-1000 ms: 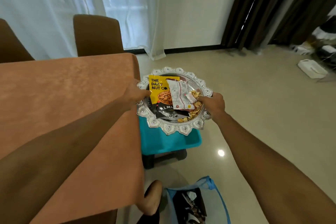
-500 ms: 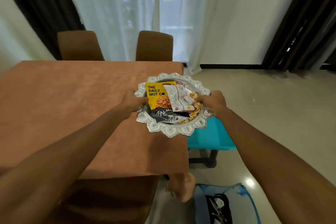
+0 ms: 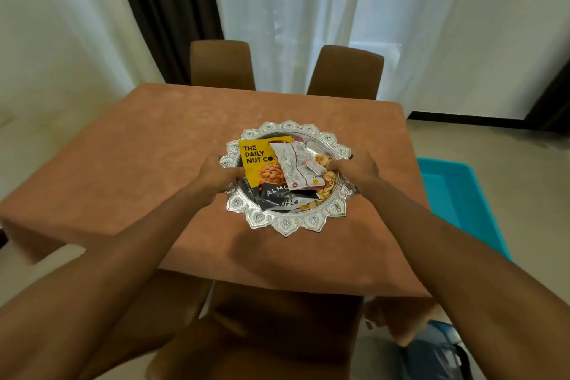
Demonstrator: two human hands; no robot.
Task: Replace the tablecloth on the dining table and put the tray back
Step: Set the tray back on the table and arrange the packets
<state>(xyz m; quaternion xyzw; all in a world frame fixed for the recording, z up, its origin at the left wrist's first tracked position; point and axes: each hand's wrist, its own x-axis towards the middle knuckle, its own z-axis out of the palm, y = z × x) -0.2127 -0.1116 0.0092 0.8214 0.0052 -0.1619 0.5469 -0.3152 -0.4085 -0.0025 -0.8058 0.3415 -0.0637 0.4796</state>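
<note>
Though cluttered, scalloped silver tray (image 3: 286, 223)

The tray (image 3: 287, 227), carried by both hands from above the blue stool, is now over the tablecloth's (image 3: 129, 170) middle.

Tray (image 3: 287, 225) floor mostly hidden under snack packets (image 3: 262, 163); bag (image 3: 438, 355) cut off by bottom edge; near chair (image 3: 277, 333) blurred.

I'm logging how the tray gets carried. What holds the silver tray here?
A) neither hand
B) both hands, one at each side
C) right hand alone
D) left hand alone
B: the left hand grips the silver tray at its left rim, the right hand at its right rim.
</note>
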